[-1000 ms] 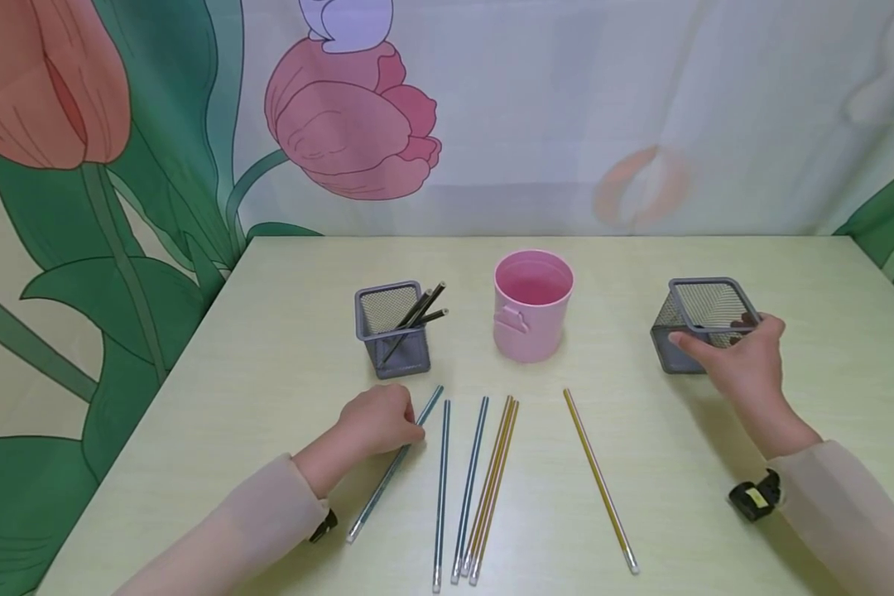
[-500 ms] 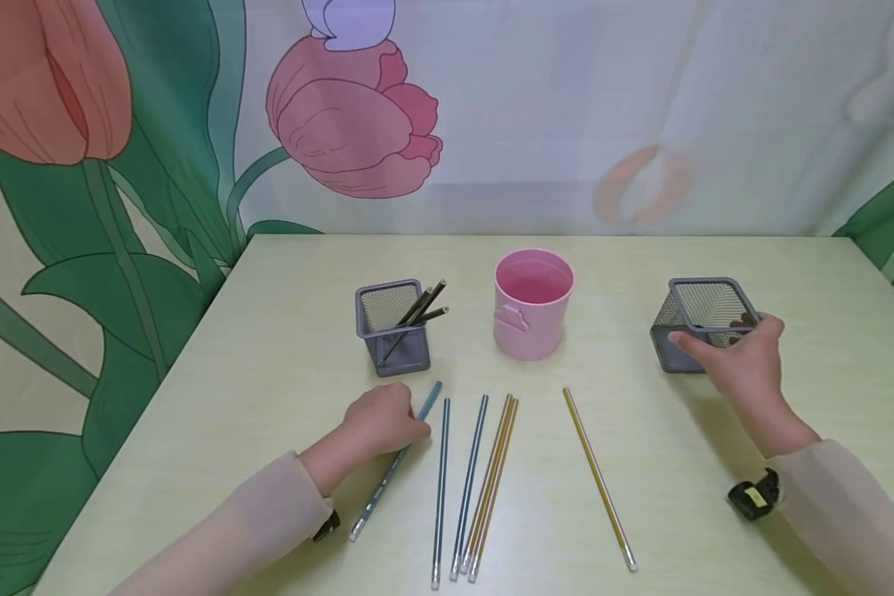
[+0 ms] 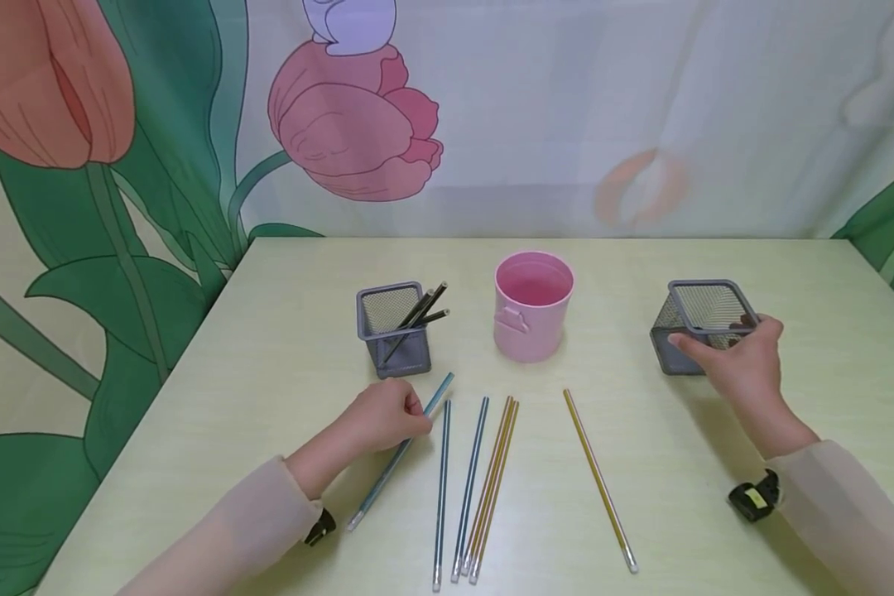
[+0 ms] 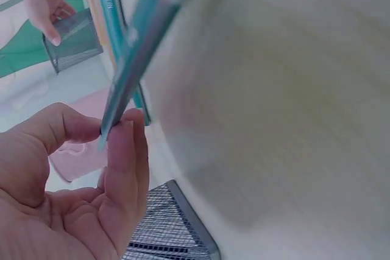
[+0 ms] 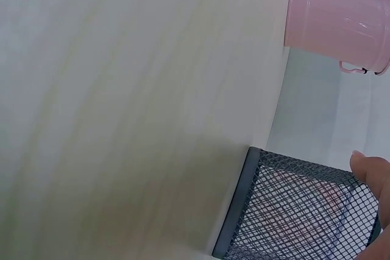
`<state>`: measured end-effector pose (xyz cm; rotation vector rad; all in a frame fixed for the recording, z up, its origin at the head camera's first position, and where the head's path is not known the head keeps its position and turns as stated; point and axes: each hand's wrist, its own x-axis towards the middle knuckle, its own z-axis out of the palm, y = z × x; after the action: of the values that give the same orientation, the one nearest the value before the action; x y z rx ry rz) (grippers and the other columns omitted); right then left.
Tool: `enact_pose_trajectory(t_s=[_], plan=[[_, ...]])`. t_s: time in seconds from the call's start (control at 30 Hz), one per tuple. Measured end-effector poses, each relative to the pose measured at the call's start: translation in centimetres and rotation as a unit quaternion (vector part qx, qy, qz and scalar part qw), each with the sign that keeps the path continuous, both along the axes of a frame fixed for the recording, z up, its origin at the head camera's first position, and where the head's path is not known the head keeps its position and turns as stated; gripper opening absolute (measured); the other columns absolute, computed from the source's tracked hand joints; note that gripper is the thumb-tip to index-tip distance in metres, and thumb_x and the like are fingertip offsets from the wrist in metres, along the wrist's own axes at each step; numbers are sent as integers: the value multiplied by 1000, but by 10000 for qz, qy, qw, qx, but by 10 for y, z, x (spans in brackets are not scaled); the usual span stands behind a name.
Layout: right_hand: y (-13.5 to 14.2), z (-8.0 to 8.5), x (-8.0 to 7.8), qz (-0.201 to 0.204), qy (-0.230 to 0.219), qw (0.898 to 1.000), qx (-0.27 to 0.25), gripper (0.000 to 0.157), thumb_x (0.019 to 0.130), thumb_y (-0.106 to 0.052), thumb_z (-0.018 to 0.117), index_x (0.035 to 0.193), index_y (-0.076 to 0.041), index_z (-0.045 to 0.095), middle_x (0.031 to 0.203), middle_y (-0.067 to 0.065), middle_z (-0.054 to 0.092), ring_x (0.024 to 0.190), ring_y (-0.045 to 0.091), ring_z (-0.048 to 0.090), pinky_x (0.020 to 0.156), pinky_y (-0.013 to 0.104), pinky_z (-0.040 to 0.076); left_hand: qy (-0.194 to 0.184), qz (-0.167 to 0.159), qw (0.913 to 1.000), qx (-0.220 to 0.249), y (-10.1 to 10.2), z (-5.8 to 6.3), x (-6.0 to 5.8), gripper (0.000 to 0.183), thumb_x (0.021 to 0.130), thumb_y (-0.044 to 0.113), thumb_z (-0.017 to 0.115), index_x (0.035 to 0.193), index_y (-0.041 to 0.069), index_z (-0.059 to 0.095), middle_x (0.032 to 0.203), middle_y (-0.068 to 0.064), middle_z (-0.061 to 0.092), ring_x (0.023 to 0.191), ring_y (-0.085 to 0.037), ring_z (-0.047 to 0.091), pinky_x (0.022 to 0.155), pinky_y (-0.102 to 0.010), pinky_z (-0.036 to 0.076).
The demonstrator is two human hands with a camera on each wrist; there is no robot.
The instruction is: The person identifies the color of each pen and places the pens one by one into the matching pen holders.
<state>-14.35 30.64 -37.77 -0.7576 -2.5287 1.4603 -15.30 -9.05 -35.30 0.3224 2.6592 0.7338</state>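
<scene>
A blue pencil point(image 3: 382, 484) is pinched by the left hand point(image 3: 387, 414), and a square mesh cup point(image 3: 668, 335) is held by the right hand point(image 3: 748, 368).
The hands are kept well apart; the pencil is squeezed between thumb and fingers, slanted over the pale table point(image 3: 268, 372) with its eraser end point(image 3: 355, 521) pointed back toward the person, and the mesh cup is gripped near its rim. Beside the left hand, two more blue pencils point(image 3: 442, 497) are laid out, with a pair of yellow pencils point(image 3: 494, 488) set next to them and a lone yellow pencil point(image 3: 599, 480) placed farther right. Behind them, three dark pencils point(image 3: 434, 296) are leaned in a second mesh cup point(image 3: 406, 356), and a pink bucket point(image 3: 531, 331) is stood between the cups. At the back, big flowers are printed on a cloth point(image 3: 521, 124).
</scene>
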Motion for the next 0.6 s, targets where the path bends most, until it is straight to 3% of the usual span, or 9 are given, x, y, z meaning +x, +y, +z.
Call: enact_pose_trajectory(t_s=[0.33,0.6], plan=[[-2,-1,2,-42,69,10000,-7,106,78,-47,73,143,-3,2,148,28,26,131,41,34,106,51,34,295,-304,9975,565,-1,9,3,10,74,2,64,83,2,59,75,-4,57,68,-14,51,62,-24,46],[2,0,4,-21,164,9999,-47,106,78,-45,74,144,-3,1,148,28,26,133,42,33,107,51,34,531,-478,9913,1110,6,16,5,14,77,1,59,90,0,59,79,-6,59,71,-14,52,63,-23,48]])
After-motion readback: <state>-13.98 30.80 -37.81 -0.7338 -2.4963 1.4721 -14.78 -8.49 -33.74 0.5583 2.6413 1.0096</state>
